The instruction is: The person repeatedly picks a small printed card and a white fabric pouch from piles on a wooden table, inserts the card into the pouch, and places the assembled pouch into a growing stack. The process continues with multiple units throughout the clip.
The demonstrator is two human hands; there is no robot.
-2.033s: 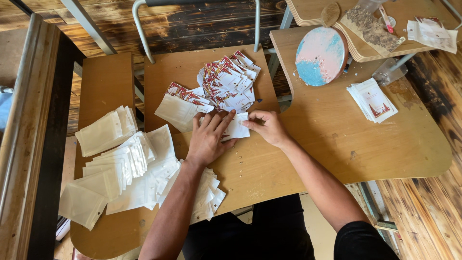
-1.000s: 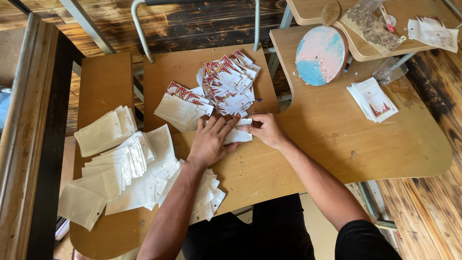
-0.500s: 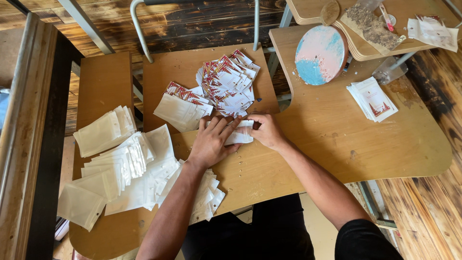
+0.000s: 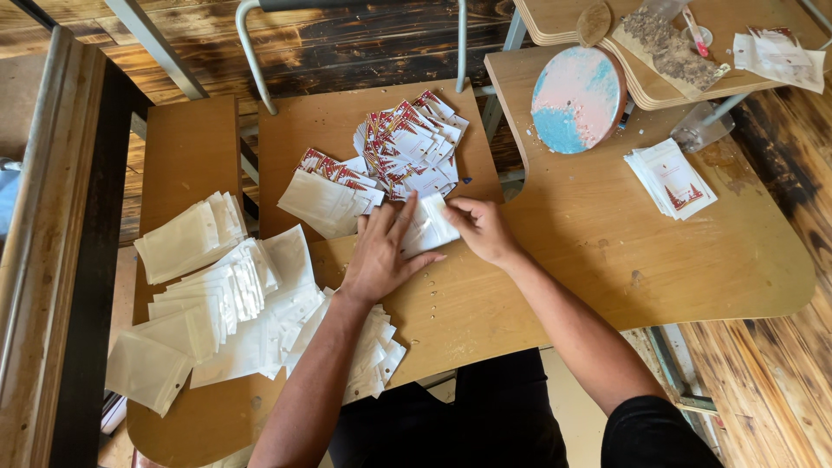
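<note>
Fingers of the left hand [image 4: 381, 256] lie spread and flat, pressing a small clear packet [image 4: 431, 227] down onto the wooden worktop [image 4: 555, 260]. The right hand [image 4: 482, 230] meets it from the other side, thumb and fingertips pinching the packet's right edge, wrist bent inward. Both forearms angle up from the lower frame, converging at the packet. Just beyond the fingers sits a fanned heap of red-and-white printed packets [image 4: 407, 147]. To the left lie piles of plain translucent bags [image 4: 217, 303]. Farther right rest a small stack of cards [image 4: 672, 178] and a round pink-and-blue disc [image 4: 576, 100].
</note>
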